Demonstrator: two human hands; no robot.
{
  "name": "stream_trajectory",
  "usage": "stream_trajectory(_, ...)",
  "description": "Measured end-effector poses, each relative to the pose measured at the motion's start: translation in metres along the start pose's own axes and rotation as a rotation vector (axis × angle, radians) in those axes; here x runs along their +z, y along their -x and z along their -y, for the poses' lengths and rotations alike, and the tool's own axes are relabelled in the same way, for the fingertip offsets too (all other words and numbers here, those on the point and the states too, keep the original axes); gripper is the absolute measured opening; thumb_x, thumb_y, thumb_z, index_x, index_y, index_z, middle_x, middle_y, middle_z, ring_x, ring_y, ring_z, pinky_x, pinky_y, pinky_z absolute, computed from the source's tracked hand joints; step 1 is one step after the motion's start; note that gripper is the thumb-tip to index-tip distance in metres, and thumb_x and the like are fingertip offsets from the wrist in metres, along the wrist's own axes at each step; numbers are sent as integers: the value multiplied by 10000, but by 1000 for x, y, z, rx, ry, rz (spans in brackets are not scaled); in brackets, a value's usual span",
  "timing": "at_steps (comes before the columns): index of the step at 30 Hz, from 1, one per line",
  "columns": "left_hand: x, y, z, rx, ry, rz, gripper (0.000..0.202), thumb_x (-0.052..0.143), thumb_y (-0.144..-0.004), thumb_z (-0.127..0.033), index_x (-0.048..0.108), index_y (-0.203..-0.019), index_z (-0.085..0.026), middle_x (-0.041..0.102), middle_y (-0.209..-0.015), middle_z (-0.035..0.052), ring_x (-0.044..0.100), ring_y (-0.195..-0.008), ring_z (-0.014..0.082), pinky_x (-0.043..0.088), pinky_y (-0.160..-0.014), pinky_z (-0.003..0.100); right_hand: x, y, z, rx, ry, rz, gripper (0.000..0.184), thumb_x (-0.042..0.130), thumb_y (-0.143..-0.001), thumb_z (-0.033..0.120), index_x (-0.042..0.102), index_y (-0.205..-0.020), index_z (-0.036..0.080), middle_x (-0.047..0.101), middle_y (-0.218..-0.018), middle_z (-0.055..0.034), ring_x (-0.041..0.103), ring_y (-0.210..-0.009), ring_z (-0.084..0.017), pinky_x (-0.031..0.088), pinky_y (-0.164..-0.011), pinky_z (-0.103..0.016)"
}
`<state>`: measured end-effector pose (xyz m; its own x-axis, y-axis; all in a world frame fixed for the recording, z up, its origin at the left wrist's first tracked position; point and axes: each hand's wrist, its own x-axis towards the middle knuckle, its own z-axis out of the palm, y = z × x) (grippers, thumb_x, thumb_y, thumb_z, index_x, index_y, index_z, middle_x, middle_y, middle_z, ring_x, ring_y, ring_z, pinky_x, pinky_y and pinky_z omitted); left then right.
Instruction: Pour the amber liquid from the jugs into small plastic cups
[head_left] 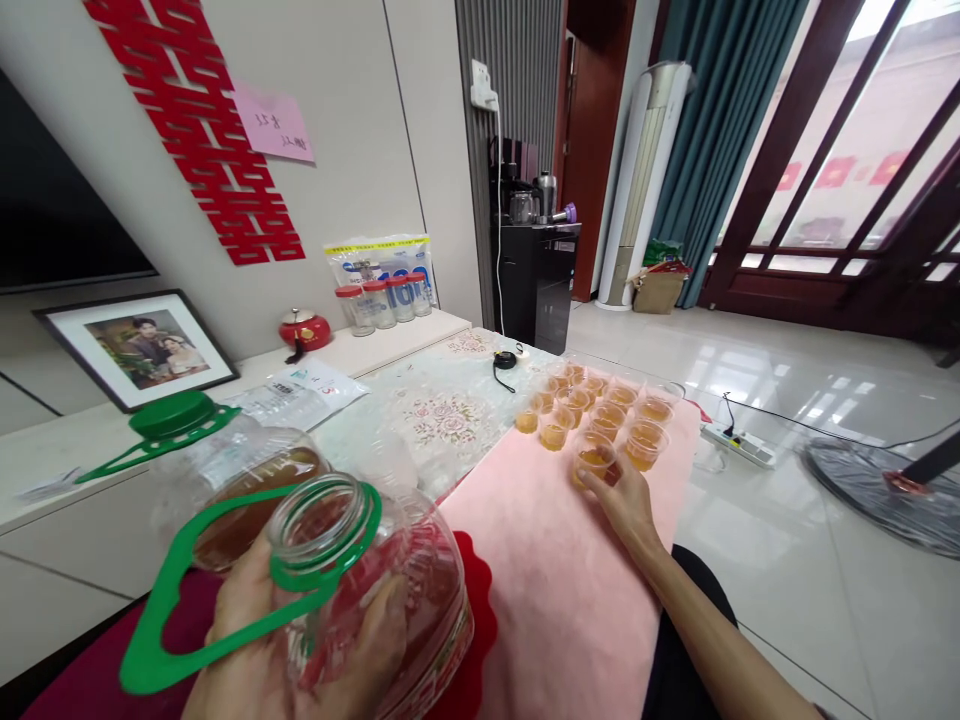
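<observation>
My left hand (292, 640) is wrapped round a clear plastic jug (420, 570) with an uncapped mouth and a green carrying handle; its neck tilts toward me. With thumb and fingers, my right hand (626, 500) grips a small clear plastic cup (595, 455) of amber liquid at the near edge of a group. Several similar filled cups (607, 415) stand close together on a pink mat (517, 530). Behind the jug I see a second jug (247, 460) with a green cap and brown liquid inside. Part of a red scalloped mat (476, 590) shows beneath the held jug.
A black tape measure (506, 360) lies on the flowered tablecloth (397, 390). Along the wall are a framed photo (142, 345), a red pot (304, 330), several red-lidded jars (386, 303) and plastic packets (300, 395). A power strip (739, 445) and fan base (892, 490) occupy the floor at right.
</observation>
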<state>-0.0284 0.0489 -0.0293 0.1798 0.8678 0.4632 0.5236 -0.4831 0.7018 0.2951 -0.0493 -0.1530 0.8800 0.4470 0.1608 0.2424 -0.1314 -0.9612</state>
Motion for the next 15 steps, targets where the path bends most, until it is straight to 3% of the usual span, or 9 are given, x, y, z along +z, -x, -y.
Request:
stream_trajectory(3, -2, -2, -5, 10, 31, 76, 797, 695, -759, -736, 574, -1418, -304, 737, -1211, 61, 715, -1090, 322, 618, -744, 376, 0, 13, 14, -7, -59, 62, 599, 811, -725, 500, 689, -1233, 207, 763, -1286, -145, 716, -1206, -371, 593, -986, -556)
stream_trajectory(6, 0, -1, -16, 35, 48, 31, 745, 660, -790, -686, 565, -1395, -262, 735, -1212, 76, 719, -1068, 317, 623, -824, 424, 2, 22, 37, -39, -124, 149, 620, 860, -715, 503, 699, -1252, 239, 732, -1371, -143, 659, -1317, -386, 601, -1010, -559)
stream_trajectory(9, 4, 1, -24, 52, 76, -2, 650, 658, -801, -574, 583, -1338, -216, 690, -1298, 118, 669, -1208, 339, 609, -917, 450, 9, 25, 70, -129, -196, 276, 605, 866, -762, 483, 689, -1306, 286, 728, -1397, -111, 679, -1303, -351, 586, -1064, -562)
stream_trajectory(15, 7, 6, -17, 73, 81, 52, 656, 679, -836, -474, 484, -1405, -209, 689, -1323, 126, 694, -1163, 313, 608, -930, 466, 26, 27, 156, -588, -100, 413, 557, 828, -823, 362, 669, -1356, 337, 751, -1333, -75, 717, -1228, -314, 617, -1010, -536)
